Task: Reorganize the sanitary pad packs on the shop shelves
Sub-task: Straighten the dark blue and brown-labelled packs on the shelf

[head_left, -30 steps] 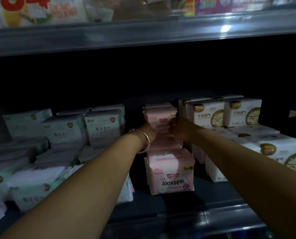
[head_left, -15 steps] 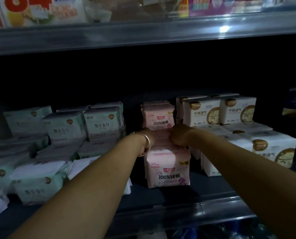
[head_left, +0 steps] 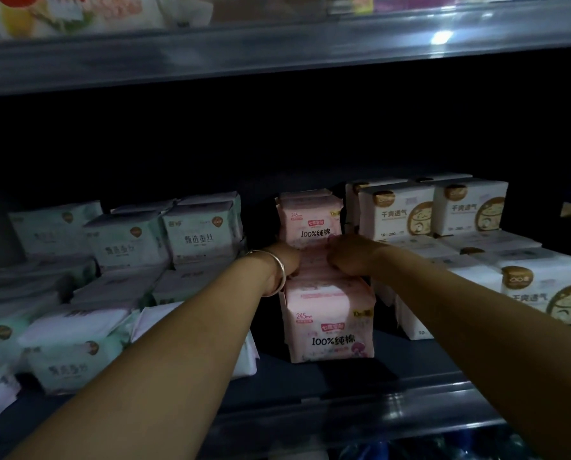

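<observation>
Both the left hand and right hand grip the middle pink packs; the pink row looks aligned, the green packs left remain jumbled.

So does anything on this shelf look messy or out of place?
Yes. The green packs at front left lie flat and jumbled, overlapping at angles, while the pink packs and white packs stand upright in rows. Nothing looks torn or spilled.

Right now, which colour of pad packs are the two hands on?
The pink packs in the middle row: the left hand and right hand press on them, between the green packs and white packs.
</observation>
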Demonstrator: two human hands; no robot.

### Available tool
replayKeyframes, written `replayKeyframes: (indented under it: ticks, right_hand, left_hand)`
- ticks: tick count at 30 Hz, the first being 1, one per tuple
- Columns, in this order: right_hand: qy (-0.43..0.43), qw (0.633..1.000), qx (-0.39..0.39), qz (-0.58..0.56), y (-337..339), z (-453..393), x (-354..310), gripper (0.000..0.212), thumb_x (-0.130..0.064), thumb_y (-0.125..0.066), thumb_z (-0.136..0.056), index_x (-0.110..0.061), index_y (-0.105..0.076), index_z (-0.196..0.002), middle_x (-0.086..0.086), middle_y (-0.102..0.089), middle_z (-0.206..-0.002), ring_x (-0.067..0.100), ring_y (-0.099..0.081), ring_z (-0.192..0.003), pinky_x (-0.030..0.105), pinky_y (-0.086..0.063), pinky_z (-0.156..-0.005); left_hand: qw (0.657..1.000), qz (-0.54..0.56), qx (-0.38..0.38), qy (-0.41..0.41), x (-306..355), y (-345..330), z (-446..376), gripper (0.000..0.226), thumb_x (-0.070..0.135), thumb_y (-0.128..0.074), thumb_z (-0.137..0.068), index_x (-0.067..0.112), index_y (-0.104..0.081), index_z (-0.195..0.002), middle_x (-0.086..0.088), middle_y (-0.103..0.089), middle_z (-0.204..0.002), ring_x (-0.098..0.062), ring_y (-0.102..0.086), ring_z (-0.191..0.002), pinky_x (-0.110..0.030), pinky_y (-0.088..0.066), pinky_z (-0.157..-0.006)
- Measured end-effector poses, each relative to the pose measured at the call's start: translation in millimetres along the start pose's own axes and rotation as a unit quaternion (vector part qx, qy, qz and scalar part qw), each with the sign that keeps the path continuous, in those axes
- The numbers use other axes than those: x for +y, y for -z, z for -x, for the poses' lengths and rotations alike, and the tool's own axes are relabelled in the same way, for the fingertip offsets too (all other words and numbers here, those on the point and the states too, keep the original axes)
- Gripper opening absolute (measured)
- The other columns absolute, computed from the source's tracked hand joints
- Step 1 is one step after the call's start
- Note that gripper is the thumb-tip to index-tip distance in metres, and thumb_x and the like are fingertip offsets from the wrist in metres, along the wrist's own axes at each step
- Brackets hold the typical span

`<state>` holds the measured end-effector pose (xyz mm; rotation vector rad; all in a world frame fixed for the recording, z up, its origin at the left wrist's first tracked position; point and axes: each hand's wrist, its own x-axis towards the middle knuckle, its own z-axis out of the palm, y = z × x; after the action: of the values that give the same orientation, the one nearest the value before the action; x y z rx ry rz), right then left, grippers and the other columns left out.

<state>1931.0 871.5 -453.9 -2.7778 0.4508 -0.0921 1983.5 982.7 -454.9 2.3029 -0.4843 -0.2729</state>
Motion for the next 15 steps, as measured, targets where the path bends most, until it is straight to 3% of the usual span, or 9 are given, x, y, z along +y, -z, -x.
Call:
replayKeyframes:
  ticks: [2, 4, 8, 11, 13, 15]
  right_hand:
    - [0.003, 1.0, 0.0, 0.003, 0.5, -0.8, -0.2, 0.027, -0.014, -0.034, -0.1, -0.006, -0.055, -0.115, 0.008, -0.054, -0.098, 0.014, -0.05, -0.081, 0.022, -0.037, -0.063]
    - [-0.001, 1.0, -0.005, 0.0, 1.6, 1.4, -0.7, 0.03, -0.014, -0.033, -0.1, -0.006, -0.054, -0.12, 0.01, -0.057, -0.105, 0.016, -0.052, -0.09, 0.022, -0.038, -0.07]
    - [-0.011, 1.0, -0.007, 0.002, 4.1, 9.0, -2.3, 0.037, -0.015, -0.033, -0.1, -0.008, -0.045, -0.134, 0.012, -0.055, -0.124, 0.02, -0.055, -0.108, 0.024, -0.039, -0.079]
    - [-0.017, 0.998, -0.005, 0.054, 5.6, 10.7, -2.4, 0.038, -0.015, -0.03, -0.101, -0.009, -0.042, -0.137, 0.012, -0.052, -0.129, 0.021, -0.054, -0.112, 0.024, -0.038, -0.081]
    - [-0.012, 0.997, 0.019, 0.072, 8.2, 16.0, -5.3, 0.035, -0.014, -0.033, -0.1, -0.009, -0.05, -0.13, 0.011, -0.054, -0.13, 0.022, -0.054, -0.114, 0.024, -0.042, -0.088]
    - [0.009, 0.997, 0.047, 0.067, 12.9, 28.5, -12.0, 0.035, -0.013, -0.039, -0.098, -0.006, -0.053, -0.129, 0.013, -0.051, -0.133, 0.026, -0.051, -0.119, 0.03, -0.043, -0.099]
  left_hand:
    - [1.0, -0.008, -0.003, -0.006, -0.6, -0.4, -1.0, 0.02, -0.011, -0.046, -0.085, 0.004, -0.052, -0.074, -0.006, -0.045, -0.064, -0.02, -0.048, -0.061, -0.024, -0.036, -0.049]
    - [1.0, 0.0, -0.003, -0.005, -1.9, 0.1, -0.9, 0.019, -0.011, -0.045, -0.084, 0.005, -0.054, -0.078, -0.007, -0.046, -0.066, -0.019, -0.046, -0.058, -0.025, -0.037, -0.051]
    - [1.0, -0.008, 0.001, -0.003, -1.8, 0.7, 0.2, 0.023, -0.008, -0.047, -0.086, 0.007, -0.047, -0.067, -0.008, -0.046, -0.067, -0.017, -0.044, -0.057, -0.024, -0.036, -0.051]
    - [1.0, 0.002, -0.001, -0.015, -0.1, 5.5, 9.7, 0.027, -0.006, -0.045, -0.089, 0.007, -0.046, -0.066, -0.005, -0.046, -0.065, -0.014, -0.043, -0.055, -0.022, -0.039, -0.042]
    - [0.999, 0.021, 0.003, -0.028, 2.3, 14.4, 22.6, 0.018, -0.005, -0.044, -0.091, 0.005, -0.052, -0.079, -0.003, -0.048, -0.068, -0.013, -0.045, -0.057, -0.017, -0.041, -0.037]
    - [0.999, 0.03, 0.014, -0.038, 1.8, 24.7, 34.1, 0.013, 0.0, -0.045, -0.093, 0.006, -0.056, -0.091, -0.002, -0.051, -0.074, -0.015, -0.046, -0.062, -0.02, -0.041, -0.044]
